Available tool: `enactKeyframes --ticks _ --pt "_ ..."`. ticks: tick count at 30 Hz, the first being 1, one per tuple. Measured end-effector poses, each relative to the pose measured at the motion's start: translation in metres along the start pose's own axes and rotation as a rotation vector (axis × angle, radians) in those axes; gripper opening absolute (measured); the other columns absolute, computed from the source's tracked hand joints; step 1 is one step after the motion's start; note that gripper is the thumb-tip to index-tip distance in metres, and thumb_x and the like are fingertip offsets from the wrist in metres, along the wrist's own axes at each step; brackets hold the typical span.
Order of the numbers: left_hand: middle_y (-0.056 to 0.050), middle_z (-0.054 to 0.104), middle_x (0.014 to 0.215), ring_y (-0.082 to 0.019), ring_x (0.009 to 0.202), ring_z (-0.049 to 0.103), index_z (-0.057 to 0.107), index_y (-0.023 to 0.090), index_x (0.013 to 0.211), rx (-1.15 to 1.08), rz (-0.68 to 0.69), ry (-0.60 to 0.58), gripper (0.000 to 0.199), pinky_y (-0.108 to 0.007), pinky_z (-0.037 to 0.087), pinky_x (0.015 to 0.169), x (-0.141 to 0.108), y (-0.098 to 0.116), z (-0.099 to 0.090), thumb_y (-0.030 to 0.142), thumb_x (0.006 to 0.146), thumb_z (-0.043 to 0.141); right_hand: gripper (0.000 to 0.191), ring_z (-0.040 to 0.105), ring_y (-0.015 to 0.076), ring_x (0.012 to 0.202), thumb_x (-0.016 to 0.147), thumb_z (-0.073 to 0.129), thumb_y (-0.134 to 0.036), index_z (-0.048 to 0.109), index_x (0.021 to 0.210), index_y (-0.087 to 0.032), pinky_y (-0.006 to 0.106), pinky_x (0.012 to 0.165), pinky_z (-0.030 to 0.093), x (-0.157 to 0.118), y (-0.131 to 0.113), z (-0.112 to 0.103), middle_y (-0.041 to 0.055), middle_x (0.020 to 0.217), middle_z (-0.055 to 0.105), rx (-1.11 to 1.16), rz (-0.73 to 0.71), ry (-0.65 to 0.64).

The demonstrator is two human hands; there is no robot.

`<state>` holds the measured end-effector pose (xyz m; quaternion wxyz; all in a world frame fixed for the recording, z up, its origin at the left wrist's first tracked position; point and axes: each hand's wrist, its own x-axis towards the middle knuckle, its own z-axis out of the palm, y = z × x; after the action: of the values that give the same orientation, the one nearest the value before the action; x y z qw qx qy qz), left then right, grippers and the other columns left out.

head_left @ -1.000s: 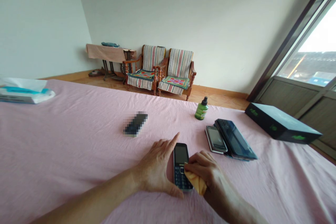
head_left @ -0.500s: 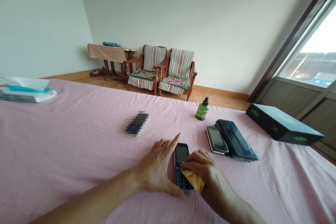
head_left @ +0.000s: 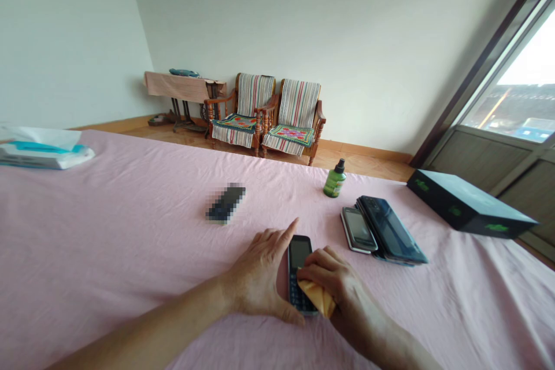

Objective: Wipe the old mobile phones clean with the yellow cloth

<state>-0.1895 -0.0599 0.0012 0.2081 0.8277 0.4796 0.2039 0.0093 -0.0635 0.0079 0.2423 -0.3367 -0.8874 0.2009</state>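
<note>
A black keypad phone [head_left: 300, 253] lies face up on the pink cloth, its top pointing away from me. Along its left side rests my left hand [head_left: 265, 277], thumb and index finger spread at the phone's lower and upper ends. My right hand [head_left: 332, 277] is closed on a folded yellow cloth [head_left: 319, 299], which it presses on the phone's keypad, covering part of the keys. To the right lie a silver-edged phone [head_left: 359, 229] and a stack of dark phones [head_left: 390, 231]. A pixelated dark phone [head_left: 226, 204] lies farther off to the left.
A green spray bottle [head_left: 334, 179] stands beyond the phones. At the right is a black box [head_left: 468, 205]; a tissue pack [head_left: 45, 155] lies far left on the pink cloth [head_left: 143, 214]. Two wooden chairs [head_left: 289, 118] and a small table [head_left: 182, 88] stand by the wall.
My right hand has shifted slightly left over the keypad with the yellow cloth. My left hand stays in place beside the phone.
</note>
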Motion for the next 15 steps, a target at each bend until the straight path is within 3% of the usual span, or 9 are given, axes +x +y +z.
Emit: enactKeyframes --ticks 15 --pt "-0.017 0.041 0.139 -0.041 0.124 0.039 -0.002 0.023 0.150 -0.019 0.030 0.024 0.139 -0.060 0.024 0.103 -0.0004 -0.0024 0.0025 0.059 0.045 0.082 0.017 0.049 0.0193 0.082 0.090 0.053 -0.011 0.065 0.088 -0.022 0.031 0.066 0.035 -0.0050 -0.0052 0.0015 0.0036 0.086 0.059 -0.122 -0.058 -0.036"
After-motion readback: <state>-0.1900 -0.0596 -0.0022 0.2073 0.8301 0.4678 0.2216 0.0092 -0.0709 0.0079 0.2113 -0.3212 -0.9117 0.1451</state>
